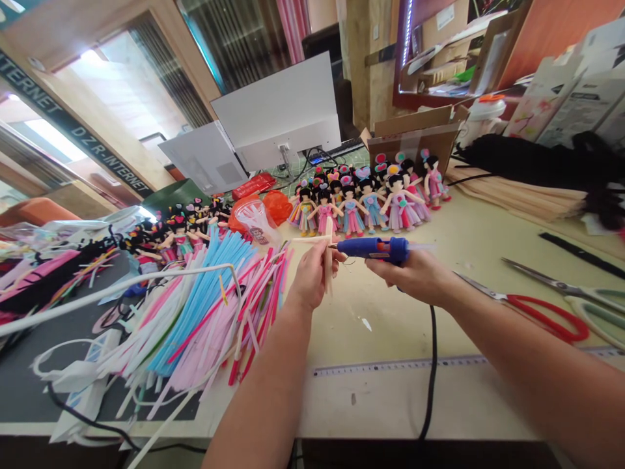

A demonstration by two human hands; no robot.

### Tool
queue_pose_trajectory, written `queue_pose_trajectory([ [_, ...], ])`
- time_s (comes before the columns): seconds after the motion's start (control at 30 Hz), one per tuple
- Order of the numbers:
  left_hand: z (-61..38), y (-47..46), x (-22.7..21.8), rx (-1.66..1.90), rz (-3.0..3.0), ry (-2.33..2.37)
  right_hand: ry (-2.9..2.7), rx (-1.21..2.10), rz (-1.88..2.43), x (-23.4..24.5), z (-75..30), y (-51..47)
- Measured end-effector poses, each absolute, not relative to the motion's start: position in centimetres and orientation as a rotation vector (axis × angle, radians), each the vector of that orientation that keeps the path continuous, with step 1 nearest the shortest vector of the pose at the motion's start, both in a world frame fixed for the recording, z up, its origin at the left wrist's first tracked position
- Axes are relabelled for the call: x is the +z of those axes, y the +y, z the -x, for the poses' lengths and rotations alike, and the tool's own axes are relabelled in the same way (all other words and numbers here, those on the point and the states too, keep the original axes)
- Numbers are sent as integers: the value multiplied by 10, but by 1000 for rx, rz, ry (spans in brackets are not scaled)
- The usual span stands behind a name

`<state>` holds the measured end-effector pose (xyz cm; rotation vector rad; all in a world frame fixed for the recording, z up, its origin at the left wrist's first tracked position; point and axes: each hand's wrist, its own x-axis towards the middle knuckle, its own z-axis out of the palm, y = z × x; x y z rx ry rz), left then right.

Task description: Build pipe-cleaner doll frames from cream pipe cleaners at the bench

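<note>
My left hand (308,277) is closed around an upright wooden stick (329,260) crossed by a thinner horizontal stick, held above the table. My right hand (418,277) grips a blue glue gun (374,248) whose nozzle points left and touches the cross where the sticks meet. A black cord (431,365) hangs from the gun toward the table's front edge. Behind the hands stands a group of small finished dolls (361,198) in pink and blue dresses.
A heap of pink, blue and white strips (205,306) lies left. More dolls (180,234) stand at far left. Red-handled scissors (541,316) and green-handled scissors (581,296) lie right. A ruler (390,366), cardboard box (415,140), monitor back (278,111) and wood slats (527,192) surround.
</note>
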<state>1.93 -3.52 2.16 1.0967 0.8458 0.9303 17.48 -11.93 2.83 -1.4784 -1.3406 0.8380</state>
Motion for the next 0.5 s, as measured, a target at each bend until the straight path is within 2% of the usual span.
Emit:
queue_pose_trajectory([
  [0.5,-21,-36,21,930,-1110,867,-1343,833,1482,28,-173,-117],
])
